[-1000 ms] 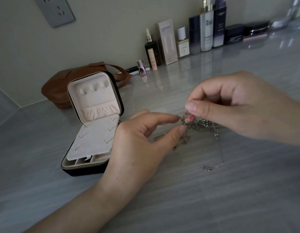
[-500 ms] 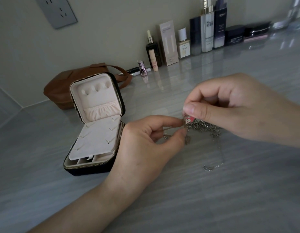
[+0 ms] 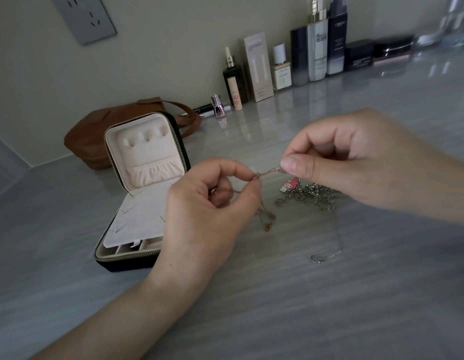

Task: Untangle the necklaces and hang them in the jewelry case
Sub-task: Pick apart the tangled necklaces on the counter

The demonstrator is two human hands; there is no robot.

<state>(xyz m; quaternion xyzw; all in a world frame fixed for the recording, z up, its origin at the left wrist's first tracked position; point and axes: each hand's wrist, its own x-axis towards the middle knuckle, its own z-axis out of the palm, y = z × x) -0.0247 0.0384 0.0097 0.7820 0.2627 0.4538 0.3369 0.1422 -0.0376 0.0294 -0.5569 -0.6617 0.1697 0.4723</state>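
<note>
While you pinch the gold chain (image 3: 267, 173) between thumb and forefinger of both your left hand (image 3: 199, 216) and your right hand (image 3: 360, 159), a short stretch of it runs taut between them. That probably serves to open up the small snarl at your left fingertips. The rest of the chain hangs from your left fingers, its ends on the counter (image 3: 251, 307) just below. Under your right hand lies the silver necklace (image 3: 312, 194) in a loose heap with a pink charm (image 3: 290, 184), one tail trailing toward you; whether it is free of the gold one you cannot tell. Just left of your left hand stands the jewelry case (image 3: 145, 183), lid up, nothing hung in it yet. Beyond it sits a brown bag (image 3: 90, 141), and bottles (image 3: 316, 48) line the wall past your hands.
</note>
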